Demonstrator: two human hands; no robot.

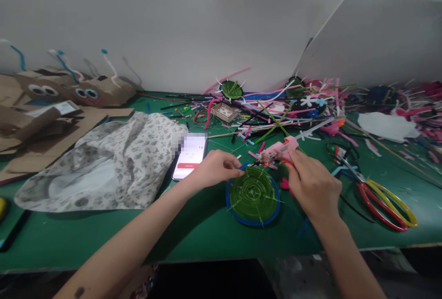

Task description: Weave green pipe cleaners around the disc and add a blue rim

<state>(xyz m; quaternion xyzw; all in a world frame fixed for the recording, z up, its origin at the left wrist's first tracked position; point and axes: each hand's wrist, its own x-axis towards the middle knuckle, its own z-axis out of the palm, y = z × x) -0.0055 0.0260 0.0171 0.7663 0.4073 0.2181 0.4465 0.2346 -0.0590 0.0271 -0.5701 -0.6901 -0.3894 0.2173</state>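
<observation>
A round green coiled disc with a blue rim (253, 196) lies on the green table (207, 234) in front of me. My left hand (214, 168) pinches the end of a blue strip at the disc's upper left edge. My right hand (312, 184) is closed around a pink glue gun (279, 150), whose nozzle points left at the disc's top edge near the left fingers.
A phone (189, 156) with a lit screen lies left of my left hand, beside a patterned cloth (110, 165). Red and yellow scissors (380, 198) lie at the right. Several coloured strips and sticks (276, 110) clutter the back. Cardboard figures with eyes (69, 92) stand far left.
</observation>
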